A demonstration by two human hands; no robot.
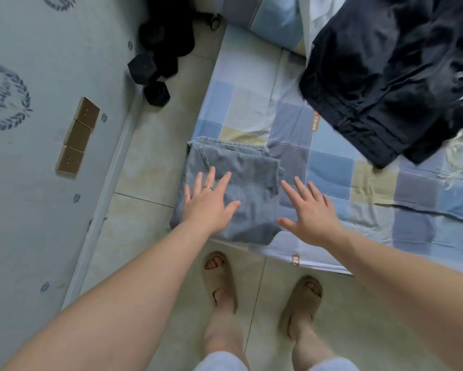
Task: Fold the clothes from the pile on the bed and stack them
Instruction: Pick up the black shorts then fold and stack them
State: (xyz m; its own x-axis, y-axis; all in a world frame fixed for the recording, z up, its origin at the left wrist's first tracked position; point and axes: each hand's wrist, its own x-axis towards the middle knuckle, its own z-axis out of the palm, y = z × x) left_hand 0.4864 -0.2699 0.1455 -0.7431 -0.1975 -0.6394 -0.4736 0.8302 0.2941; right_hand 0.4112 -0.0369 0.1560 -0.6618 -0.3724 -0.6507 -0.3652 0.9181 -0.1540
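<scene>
Bedding in blue, grey and tan patchwork is covering the bed (332, 167), which is filling the right half of the head view. At its far right the pile (385, 76) of dark clothes is lying loose and unfolded, with a frayed whitish cloth (460, 151) showing at its lower edge. Well apart from it, at the bed's near left corner, a grey garment (251, 183) is sitting folded into a neat rectangle, its left edge reaching the mattress edge.

Both hands are stretching out with fingers straight and spread, holding nothing. The left hand (209, 202) is lying flat over the left part of the grey garment. The right hand (313, 215) is reaching across the garment's right border, fingertips over the bare sheet. Whether either palm is actually pressing the cloth cannot be told from this angle. A ring (207, 187) is showing on the left hand.

Assessment: the step in hand appears to be the final smoothing of the first folded piece, which is starting the stack. Most of the task is judged outstanding, since the pile is looking untouched. The next move is calling for a reach up and to the right, a grip on one dark garment alone, and bare sheet beside the stack for spreading it flat.
</scene>
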